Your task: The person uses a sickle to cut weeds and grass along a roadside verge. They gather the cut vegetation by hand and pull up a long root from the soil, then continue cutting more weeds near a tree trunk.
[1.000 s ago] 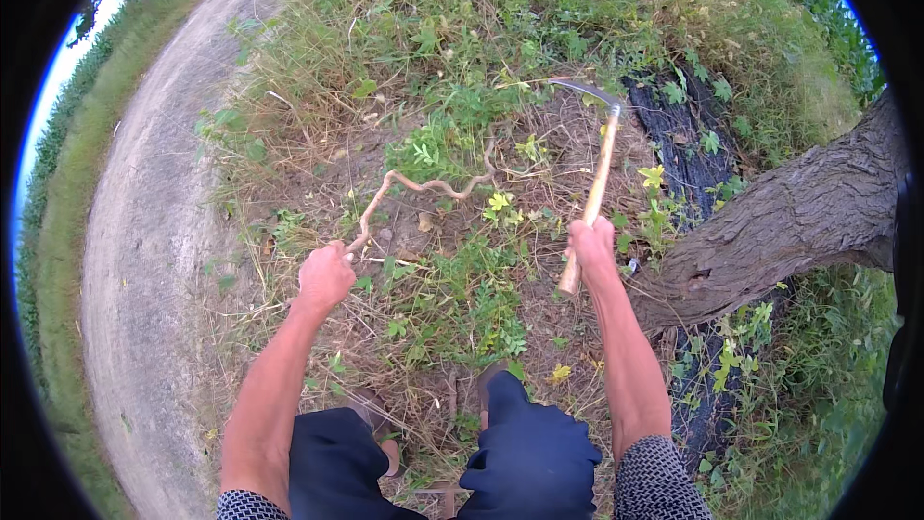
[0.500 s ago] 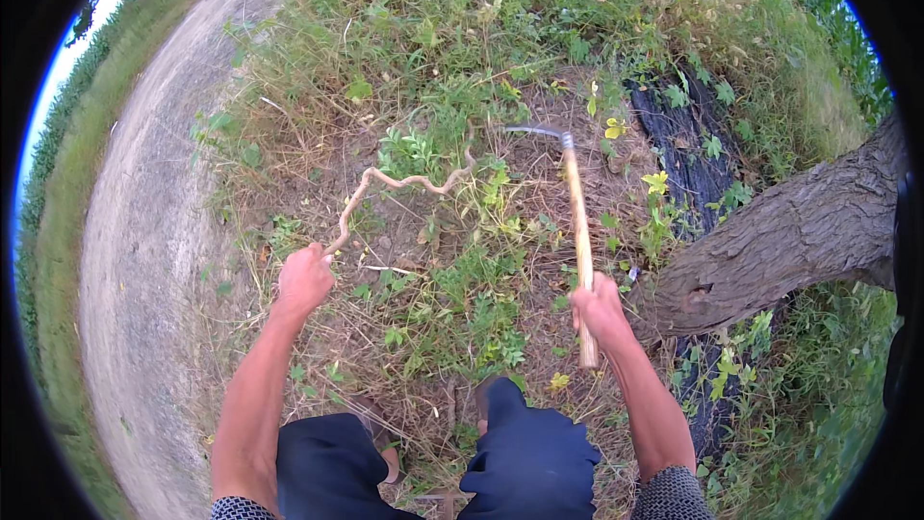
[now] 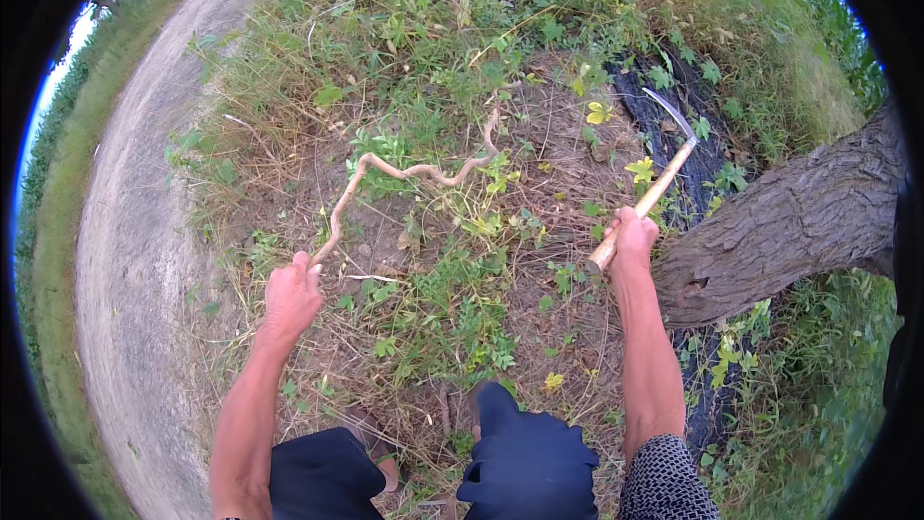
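Note:
My left hand (image 3: 293, 300) is closed round the near end of a crooked, peeled-looking stick (image 3: 409, 171). The stick zigzags away from me over the weeds, and its far end bends up near a bare patch. In my right hand (image 3: 632, 237) is a sickle (image 3: 662, 181), gripped low on its pale wooden handle. Its curved metal blade (image 3: 671, 114) is raised and points up and to the left, over dark sheeting. The blade is apart from the stick.
A thick, slanting tree trunk (image 3: 784, 231) stands close beside my right hand. Black sheeting (image 3: 647, 116) runs along the ground behind it. Weeds and dry stalks (image 3: 462, 327) cover the ground before my feet. A gravel track (image 3: 144, 231) curves along the left.
My right hand has moved up and to the right, and the sickle has swung from upright to leaning right. My left hand has shifted slightly left and nearer, still holding the stick.

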The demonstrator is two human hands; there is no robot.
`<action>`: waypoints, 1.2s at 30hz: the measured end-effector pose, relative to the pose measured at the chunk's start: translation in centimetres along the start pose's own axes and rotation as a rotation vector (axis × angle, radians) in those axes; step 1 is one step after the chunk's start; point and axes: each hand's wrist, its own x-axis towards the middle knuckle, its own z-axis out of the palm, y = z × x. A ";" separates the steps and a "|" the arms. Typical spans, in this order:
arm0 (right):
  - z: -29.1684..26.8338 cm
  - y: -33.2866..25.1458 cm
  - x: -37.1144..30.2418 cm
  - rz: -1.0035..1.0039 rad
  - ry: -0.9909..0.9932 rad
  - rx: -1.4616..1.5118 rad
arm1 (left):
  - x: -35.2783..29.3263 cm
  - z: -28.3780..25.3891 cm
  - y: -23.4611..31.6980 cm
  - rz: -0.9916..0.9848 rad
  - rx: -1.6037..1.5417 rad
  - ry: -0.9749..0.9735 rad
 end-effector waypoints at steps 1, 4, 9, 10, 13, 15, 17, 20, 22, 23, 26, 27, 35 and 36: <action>0.2 -0.6 1.1 0.012 0.018 0.010 | 0.5 0.3 0.4 -0.004 0.000 -0.019; 2.7 0.8 0.0 0.191 -0.052 -0.201 | 1.7 0.9 2.4 -0.010 0.026 -0.070; -2.0 4.3 -12.6 0.510 -0.799 -0.567 | 4.0 0.7 4.9 -0.035 0.128 -0.073; -3.4 3.8 -13.0 0.471 -0.777 -0.589 | 4.1 0.7 3.8 -0.038 0.139 -0.074; -5.2 1.8 -12.8 0.339 -0.665 -0.586 | 3.6 1.0 1.0 -0.074 0.111 -0.070; -4.1 1.3 -9.5 0.250 -0.435 -0.554 | 3.8 1.1 1.0 -0.062 0.120 -0.064; -1.8 1.6 -3.7 0.135 -0.315 -0.368 | 4.8 1.0 2.4 -0.059 0.131 -0.079; 3.6 1.1 2.7 0.149 -0.155 -0.193 | 6.8 2.0 4.8 -0.008 0.121 -0.072; 9.0 2.6 -1.9 0.275 -0.216 -0.324 | 7.1 2.1 5.3 -0.018 0.136 -0.073; 9.8 3.0 -6.4 0.338 -0.360 -0.447 | 6.8 1.9 4.8 -0.037 0.143 -0.070; 6.0 0.7 -12.8 0.470 -0.997 -0.767 | 7.1 0.3 2.4 -0.115 0.151 -0.039; 4.7 -0.1 -12.8 0.510 -1.063 -0.782 | 7.0 0.2 1.0 -0.128 0.147 -0.041; 11.0 -1.4 3.0 0.062 -0.221 -0.116 | 9.1 0.7 0.8 -0.163 0.115 -0.035; 13.4 -1.5 4.1 0.108 -0.106 -0.140 | 9.6 1.1 1.3 -0.157 0.109 -0.044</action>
